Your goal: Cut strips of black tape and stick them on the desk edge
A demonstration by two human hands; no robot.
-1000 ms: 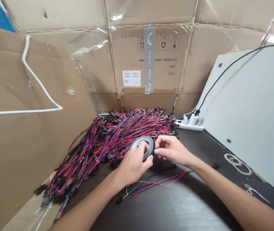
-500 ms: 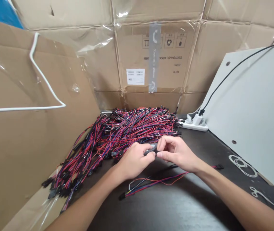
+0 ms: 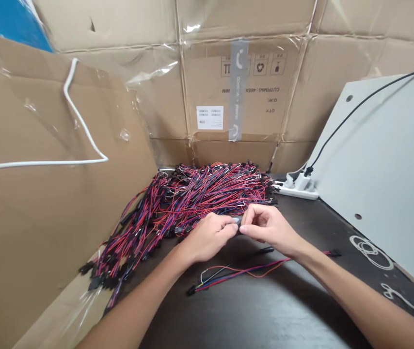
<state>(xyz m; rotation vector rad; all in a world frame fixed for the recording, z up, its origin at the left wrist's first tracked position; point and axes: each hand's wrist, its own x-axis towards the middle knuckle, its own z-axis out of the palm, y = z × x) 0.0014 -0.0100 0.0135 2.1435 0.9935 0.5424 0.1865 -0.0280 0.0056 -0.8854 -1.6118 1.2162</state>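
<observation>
Left hand (image 3: 212, 236), in the head view, is closed on a tape roll (image 3: 236, 220), its grey face just showing between thumb and fingers; the rest is hidden, so how much of the roll is in the grip cannot be told. Right hand (image 3: 270, 230) faces it from the right, curled, with thumb and forefinger drawn together beside the roll's right edge. Whether those fingertips pinch a strip or only touch the edge is too small to tell. The roll lies between the two hands, to the right of the left palm and to the left of the right one, and appears close to edge-on.

On the near side of both hands, a loose wire bundle (image 3: 241, 275) lies on the dark table (image 3: 229, 315). Its long axis slants from a black connector (image 3: 191, 291) at near left to another connector (image 3: 335, 253) at far right, passing under the right forearm. The near-left end is closer to the left arm; the far-right end lies just beyond the right. A black cable end (image 3: 266, 250) points right, just below the right hand in the view. On the far side spreads a wire pile (image 3: 214, 194), reaching out to the left.
</observation>
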